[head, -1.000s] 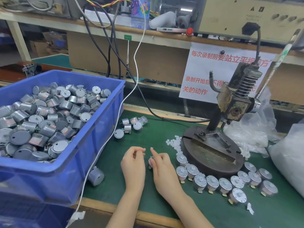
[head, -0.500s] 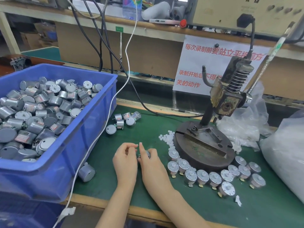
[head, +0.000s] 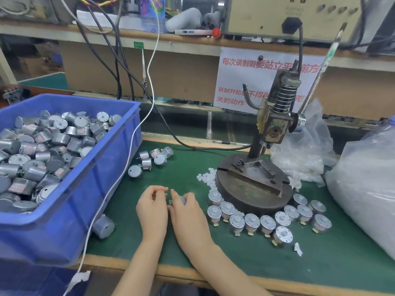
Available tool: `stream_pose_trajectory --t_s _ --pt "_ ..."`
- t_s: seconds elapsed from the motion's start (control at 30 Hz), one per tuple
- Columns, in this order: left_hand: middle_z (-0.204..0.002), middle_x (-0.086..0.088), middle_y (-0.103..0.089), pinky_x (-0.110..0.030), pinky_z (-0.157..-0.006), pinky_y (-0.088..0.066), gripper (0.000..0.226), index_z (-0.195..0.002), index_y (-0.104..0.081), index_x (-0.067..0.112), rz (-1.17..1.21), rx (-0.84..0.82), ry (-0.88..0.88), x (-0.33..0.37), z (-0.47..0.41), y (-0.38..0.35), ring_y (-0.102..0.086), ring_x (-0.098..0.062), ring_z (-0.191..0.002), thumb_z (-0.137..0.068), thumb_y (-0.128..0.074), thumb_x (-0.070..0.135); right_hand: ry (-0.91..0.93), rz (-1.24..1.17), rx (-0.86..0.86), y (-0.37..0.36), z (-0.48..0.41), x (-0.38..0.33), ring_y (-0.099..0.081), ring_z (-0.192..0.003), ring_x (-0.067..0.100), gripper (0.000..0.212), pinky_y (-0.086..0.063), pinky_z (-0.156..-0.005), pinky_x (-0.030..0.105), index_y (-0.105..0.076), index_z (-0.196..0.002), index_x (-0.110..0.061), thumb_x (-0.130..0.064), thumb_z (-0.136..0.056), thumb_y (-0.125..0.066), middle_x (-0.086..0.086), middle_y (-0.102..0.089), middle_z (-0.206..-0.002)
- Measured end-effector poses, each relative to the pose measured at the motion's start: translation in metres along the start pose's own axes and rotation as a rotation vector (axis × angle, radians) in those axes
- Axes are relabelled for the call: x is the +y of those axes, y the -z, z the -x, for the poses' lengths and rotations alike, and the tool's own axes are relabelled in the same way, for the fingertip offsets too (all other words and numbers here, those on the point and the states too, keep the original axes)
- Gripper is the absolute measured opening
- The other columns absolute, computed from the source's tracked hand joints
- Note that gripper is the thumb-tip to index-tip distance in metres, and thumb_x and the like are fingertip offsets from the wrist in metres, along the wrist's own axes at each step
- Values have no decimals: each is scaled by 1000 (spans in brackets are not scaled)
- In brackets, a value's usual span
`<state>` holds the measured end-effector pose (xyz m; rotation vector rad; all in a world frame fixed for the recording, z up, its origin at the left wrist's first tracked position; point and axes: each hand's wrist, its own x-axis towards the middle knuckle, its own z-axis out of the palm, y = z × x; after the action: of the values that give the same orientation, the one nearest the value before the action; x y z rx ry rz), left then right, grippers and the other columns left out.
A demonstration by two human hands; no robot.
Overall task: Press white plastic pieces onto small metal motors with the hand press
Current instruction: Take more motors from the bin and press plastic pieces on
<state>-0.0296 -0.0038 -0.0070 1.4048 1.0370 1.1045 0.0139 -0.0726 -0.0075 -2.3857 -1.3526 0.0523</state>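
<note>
Where our hands meet, low on the green mat [head: 320, 263]: a small motor [head: 182, 199] sits between them, well short of the press.
Right hand [head: 188, 212]: fingers and thumb curl round the motor, gripping it.
Left hand [head: 152, 207]: fingertips bend in close beside the motor; we cannot tell whether they pinch anything.
Hand press [head: 275, 124]: stands upright to our right on its round base [head: 252, 189], apart from both hands.
White plastic pieces [head: 206, 178]: a loose heap touching the base's left edge.
Capped motors [head: 252, 222]: a curved row hugging the base's front, each with a white top facing up.
Blue bin [head: 85, 199]: at our left, heaped with motors; a few more lie on the mat just beside it.
Plastic bag [head: 363, 189]: far right.
</note>
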Motion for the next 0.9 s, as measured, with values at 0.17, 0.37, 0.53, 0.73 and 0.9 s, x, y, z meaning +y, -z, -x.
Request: stream_pose_trajectory --t_s 0.17,0.37,0.53,0.73,0.9 --pt "-70 3 -63 -31 -69 -44 30 -67 -62 15 8 4 0 2 0 0 -57 -9 -69 -82 -44 -4 3 227 241 21 14 -14 -58 -52 15 34 -40 -46 19 -63 -65 -21 -44 -52 -84 -3 -58 -59" --pt "-69 1 -62 -35 -73 -46 30 -67 -61 16 2 -30 1 2 1 1 -57 -13 -69 -82 -45 -4 -35 330 76 42 19 -22 -62 -66 15 34 -42 -58 23 -61 -77 -20 -39 -55 -78 -1 -64 -70" --pt "-70 2 -62 -35 -73 -46 30 -67 -61 16 3 -50 -1 2 2 0 -56 -11 -68 -82 -44 -5 6 293 -134 41 14 -14 -45 -113 33 27 -33 -88 38 -46 -118 -3 -17 -95 -45 17 -49 -122" --pt "-70 1 -63 -34 -71 -45 30 -68 -62 15 0 -72 7 2 2 2 -57 -12 -70 -82 -44 -4 13 94 -267 66 19 -2 -52 -103 32 14 -37 -73 33 -51 -91 -8 -21 -87 -53 14 -47 -105" --pt "-69 2 -63 -31 -63 -43 30 -67 -62 18 14 -75 27 1 4 1 -54 -14 -65 -82 -45 -2 -54 -40 7 103 17 43 -52 -91 15 32 -37 -76 24 -59 -105 -20 -40 -81 -63 -6 -51 -95"
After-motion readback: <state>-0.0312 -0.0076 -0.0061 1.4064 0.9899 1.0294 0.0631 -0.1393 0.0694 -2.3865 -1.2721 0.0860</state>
